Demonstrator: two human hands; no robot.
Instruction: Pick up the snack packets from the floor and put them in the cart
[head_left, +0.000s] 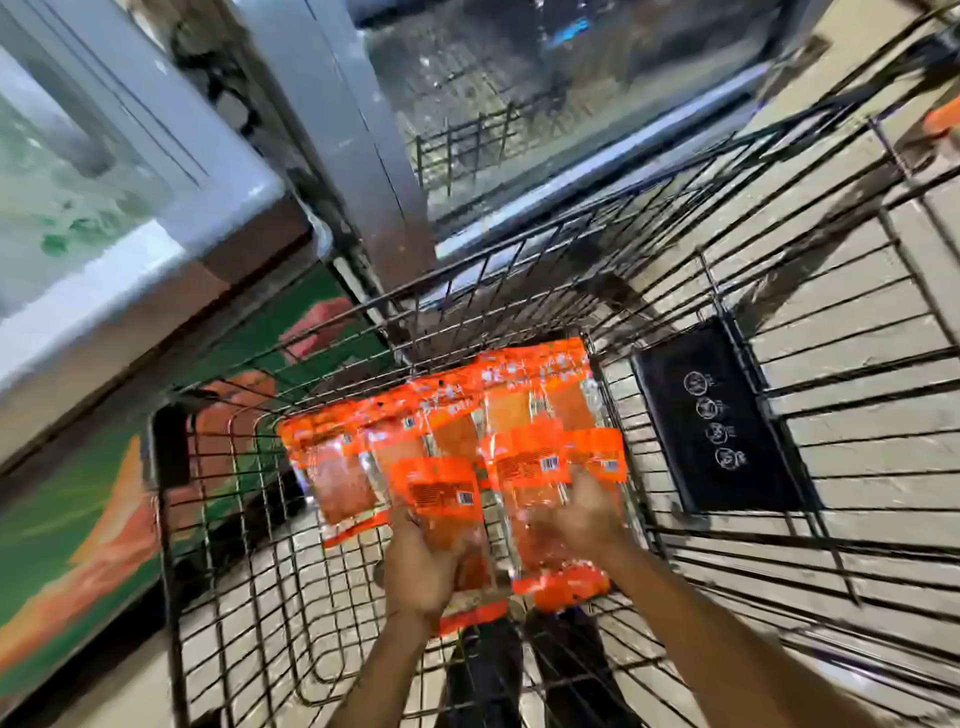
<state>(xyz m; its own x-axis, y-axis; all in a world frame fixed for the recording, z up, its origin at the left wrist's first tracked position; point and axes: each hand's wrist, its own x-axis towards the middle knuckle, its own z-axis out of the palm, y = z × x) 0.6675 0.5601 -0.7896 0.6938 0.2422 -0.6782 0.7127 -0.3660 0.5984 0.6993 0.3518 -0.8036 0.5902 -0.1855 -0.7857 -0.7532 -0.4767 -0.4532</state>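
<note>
While both the left hand (423, 564) and right hand (582, 519) clasp orange snack packets (467, 452) inside the wire cart (779, 291), release toward twelve o'clock remains.

Five or so orange snack packets (457, 457) — blurred, overlapping — one wire cart (779, 332), two hands

packet (457, 467) print blurred, both forearms cut off below, cart (779, 467) cropped right
</note>
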